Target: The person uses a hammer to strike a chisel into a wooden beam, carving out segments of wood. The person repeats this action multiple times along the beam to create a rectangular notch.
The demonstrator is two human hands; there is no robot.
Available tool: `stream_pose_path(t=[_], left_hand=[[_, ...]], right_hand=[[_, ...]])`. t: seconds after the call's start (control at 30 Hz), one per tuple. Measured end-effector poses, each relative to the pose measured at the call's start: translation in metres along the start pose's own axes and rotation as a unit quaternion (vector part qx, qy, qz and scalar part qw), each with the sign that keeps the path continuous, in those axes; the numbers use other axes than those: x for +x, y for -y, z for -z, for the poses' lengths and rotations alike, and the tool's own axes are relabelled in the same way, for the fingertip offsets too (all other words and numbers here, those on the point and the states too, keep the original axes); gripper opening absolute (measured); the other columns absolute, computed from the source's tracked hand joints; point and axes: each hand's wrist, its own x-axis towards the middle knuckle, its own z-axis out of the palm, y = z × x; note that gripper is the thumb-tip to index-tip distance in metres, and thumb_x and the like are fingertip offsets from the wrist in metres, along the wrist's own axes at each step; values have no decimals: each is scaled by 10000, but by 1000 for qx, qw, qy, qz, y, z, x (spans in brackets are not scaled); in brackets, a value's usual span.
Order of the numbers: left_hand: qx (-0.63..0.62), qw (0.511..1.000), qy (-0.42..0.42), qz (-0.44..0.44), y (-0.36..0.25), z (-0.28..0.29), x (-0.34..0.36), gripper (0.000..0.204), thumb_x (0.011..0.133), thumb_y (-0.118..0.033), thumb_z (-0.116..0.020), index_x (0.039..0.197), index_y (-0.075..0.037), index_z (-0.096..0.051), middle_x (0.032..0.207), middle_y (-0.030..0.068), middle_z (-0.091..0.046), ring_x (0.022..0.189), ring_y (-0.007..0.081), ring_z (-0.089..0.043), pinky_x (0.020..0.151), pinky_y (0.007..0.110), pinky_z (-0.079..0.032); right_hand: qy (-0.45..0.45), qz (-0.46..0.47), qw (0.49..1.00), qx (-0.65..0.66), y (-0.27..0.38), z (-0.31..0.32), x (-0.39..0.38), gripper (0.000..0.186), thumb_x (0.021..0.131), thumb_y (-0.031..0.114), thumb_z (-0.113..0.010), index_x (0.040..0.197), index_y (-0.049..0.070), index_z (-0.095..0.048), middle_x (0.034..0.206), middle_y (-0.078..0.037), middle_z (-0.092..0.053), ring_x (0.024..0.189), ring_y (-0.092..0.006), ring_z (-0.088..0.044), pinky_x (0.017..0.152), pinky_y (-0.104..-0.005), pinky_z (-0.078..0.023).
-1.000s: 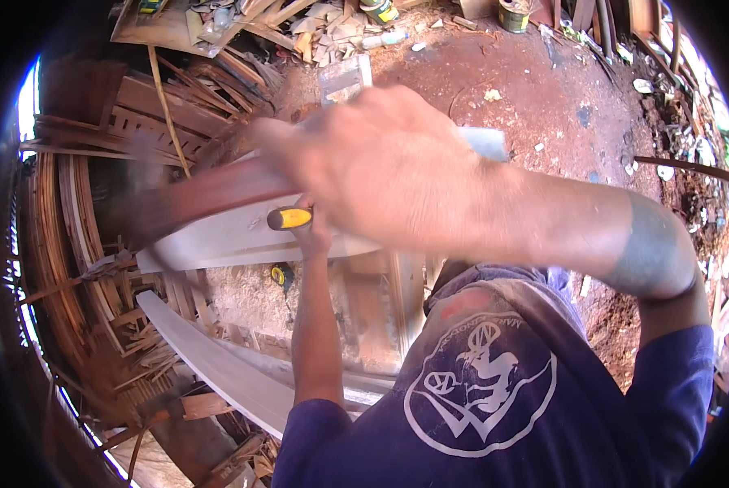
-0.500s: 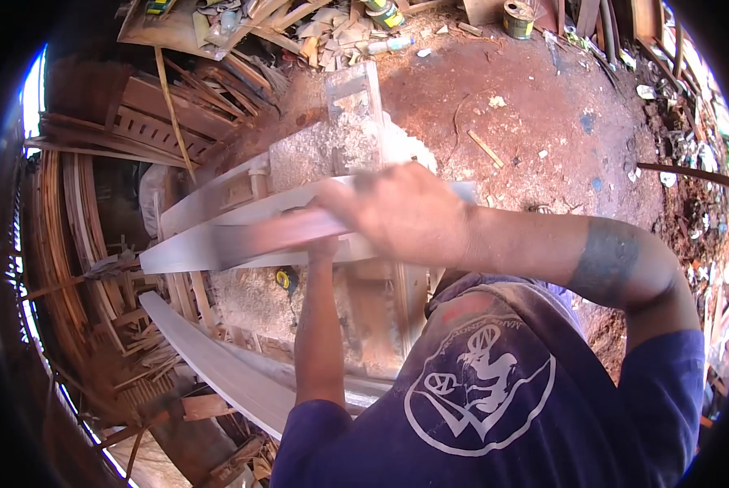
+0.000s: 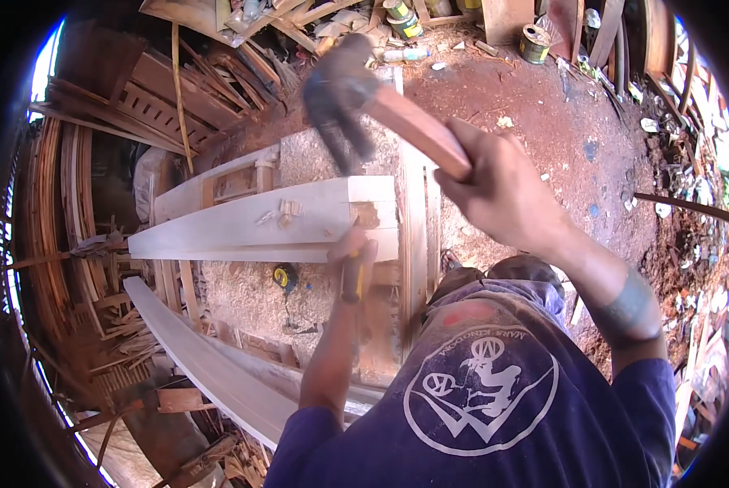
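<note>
Hammer point(image 3: 398, 115) swung up to 12 o'clock | right grip point(image 3: 507, 187) closed round it; left grip point(image 3: 350, 247) round yellow-black tool point(image 3: 353, 278) | notch point(image 3: 367, 215) uncovered, plank's point(image 3: 242, 221) 3 o'clock end

Sawdust-covered bench point(image 3: 238, 297) under pale timber point(image 3: 238, 221) and 1 yellow-and-black tape measure point(image 3: 283, 277)

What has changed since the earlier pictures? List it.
The right hand moved right, its hammer going from left to upper centre of the view. The left hand moved right with its yellow-handled tool, toward the right end of the pale boards. Nothing was let go. The boards and tape measure stayed put.
</note>
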Motion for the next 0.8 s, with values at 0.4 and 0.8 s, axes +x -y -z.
stream_pose_path(t=[0.4, 0.8], left_hand=[[-226, 955, -106, 159, 8, -2, 62, 327, 989, -169, -645, 726, -74, -476, 662, -14, -521, 631, 75, -459, 599, 270, -400], [-206, 958, -145, 136, 30, -10, 58, 209, 978, -154, -651, 823, -22, -605, 779, 41, -608, 671, 105, -540, 648, 270, -470]], right_hand=[[-42, -57, 997, 20, -27, 11, -29, 183, 854, 65, -659, 986, -38, -585, 771, -232, -624, 710, -306, -657, 701, -441, -482], [-70, 301, 948, -75, 32, -14, 5, 307, 782, 47, -681, 1051, 32, -533, 751, -151, -676, 663, -338, -715, 552, -465, -559]])
